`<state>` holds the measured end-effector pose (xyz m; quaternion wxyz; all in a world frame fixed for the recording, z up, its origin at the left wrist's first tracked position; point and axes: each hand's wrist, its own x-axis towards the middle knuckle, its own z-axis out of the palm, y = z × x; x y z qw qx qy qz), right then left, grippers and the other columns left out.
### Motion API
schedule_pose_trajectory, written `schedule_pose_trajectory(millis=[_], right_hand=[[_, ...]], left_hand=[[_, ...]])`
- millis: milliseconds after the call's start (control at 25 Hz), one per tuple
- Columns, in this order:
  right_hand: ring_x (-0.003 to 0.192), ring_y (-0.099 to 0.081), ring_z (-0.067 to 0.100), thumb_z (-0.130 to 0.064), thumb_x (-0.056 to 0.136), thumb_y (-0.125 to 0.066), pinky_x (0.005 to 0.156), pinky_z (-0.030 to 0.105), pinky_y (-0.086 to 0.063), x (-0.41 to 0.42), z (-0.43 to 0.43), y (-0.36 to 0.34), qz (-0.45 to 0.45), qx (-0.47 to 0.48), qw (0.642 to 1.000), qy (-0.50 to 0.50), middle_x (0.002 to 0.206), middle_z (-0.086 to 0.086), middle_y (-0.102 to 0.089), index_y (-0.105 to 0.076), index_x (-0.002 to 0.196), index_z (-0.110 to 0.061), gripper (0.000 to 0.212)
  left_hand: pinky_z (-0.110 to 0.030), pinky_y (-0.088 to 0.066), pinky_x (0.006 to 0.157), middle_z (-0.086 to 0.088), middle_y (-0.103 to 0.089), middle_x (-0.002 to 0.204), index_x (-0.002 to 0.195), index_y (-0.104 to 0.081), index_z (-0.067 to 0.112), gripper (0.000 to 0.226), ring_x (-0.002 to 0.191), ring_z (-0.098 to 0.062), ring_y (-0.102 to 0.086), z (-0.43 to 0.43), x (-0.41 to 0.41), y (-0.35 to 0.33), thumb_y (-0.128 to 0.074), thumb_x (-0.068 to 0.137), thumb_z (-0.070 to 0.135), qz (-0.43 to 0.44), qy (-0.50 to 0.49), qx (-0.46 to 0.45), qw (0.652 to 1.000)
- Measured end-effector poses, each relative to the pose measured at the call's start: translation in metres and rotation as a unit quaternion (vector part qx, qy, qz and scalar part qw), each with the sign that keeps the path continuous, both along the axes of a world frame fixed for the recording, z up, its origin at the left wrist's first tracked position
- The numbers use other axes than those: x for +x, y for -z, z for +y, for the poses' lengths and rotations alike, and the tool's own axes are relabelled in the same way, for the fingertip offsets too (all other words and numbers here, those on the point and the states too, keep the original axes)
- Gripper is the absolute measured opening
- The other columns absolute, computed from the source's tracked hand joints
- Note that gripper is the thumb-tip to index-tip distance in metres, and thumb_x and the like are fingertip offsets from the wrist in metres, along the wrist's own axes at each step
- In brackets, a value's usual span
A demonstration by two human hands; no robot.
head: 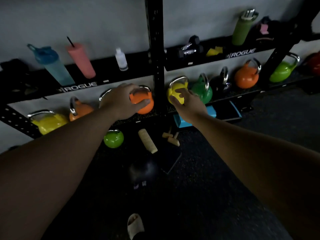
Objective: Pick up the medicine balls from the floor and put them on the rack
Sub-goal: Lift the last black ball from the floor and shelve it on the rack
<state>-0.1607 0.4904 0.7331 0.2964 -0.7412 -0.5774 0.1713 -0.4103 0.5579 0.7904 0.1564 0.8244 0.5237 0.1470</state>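
Observation:
A black medicine ball (144, 170) lies on the dark floor below my arms. My left hand (121, 101) wraps over an orange kettlebell (143, 103) on the lower shelf of the black rack (155, 49), left of its upright post. Right of the post, my right hand (187, 103) has its fingers on a yellow kettlebell (177, 90) on the same shelf. Both arms reach forward over the ball.
Several more kettlebells line the lower shelf. A green kettlebell (113, 138), a pale roller (147, 140), wooden pegs (171, 138) and a blue step (207, 114) lie on the floor by the rack. Bottles (52, 64) and dumbbells (190, 47) stand on the upper shelf. My sandalled foot (135, 224) shows at the bottom.

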Motion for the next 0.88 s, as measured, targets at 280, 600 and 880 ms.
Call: schedule_pose_trajectory(millis=[280, 600, 880], right_hand=[[0.131, -0.053, 0.034, -0.070, 0.097, -0.046, 0.095, 0.045, -0.045, -0.064, 0.023, 0.127, -0.046, -0.137, 0.989, -0.019, 0.147, 0.005, -0.057, -0.048, 0.150, -0.030, 0.067], [0.132, -0.052, 0.033, -0.075, 0.093, -0.040, 0.100, 0.049, -0.046, -0.128, 0.057, 0.311, -0.054, -0.247, 0.965, -0.075, 0.148, 0.003, -0.057, -0.048, 0.148, -0.035, 0.067], [0.133, -0.051, 0.032, -0.076, 0.093, -0.042, 0.098, 0.050, -0.048, -0.140, 0.096, 0.548, -0.037, -0.319, 0.943, -0.086, 0.152, 0.003, -0.054, -0.046, 0.150, -0.036, 0.070]], left_hand=[[-0.038, -0.049, 0.099, 0.006, -0.069, 0.141, 0.144, -0.061, 0.035, 0.093, 0.130, -0.020, -0.065, 0.035, -0.065, 0.141, -0.055, 0.071, 0.093, 0.053, -0.002, -0.135, 0.989], [-0.038, -0.044, 0.091, 0.011, -0.066, 0.146, 0.147, -0.058, 0.039, 0.084, 0.131, -0.019, -0.064, 0.073, -0.140, 0.338, -0.057, 0.080, 0.090, 0.106, -0.039, -0.250, 0.962], [-0.046, -0.049, 0.107, 0.005, -0.056, 0.155, 0.154, -0.051, 0.038, 0.103, 0.138, -0.024, -0.058, 0.090, -0.194, 0.578, -0.046, 0.071, 0.099, 0.127, -0.112, -0.354, 0.920]])
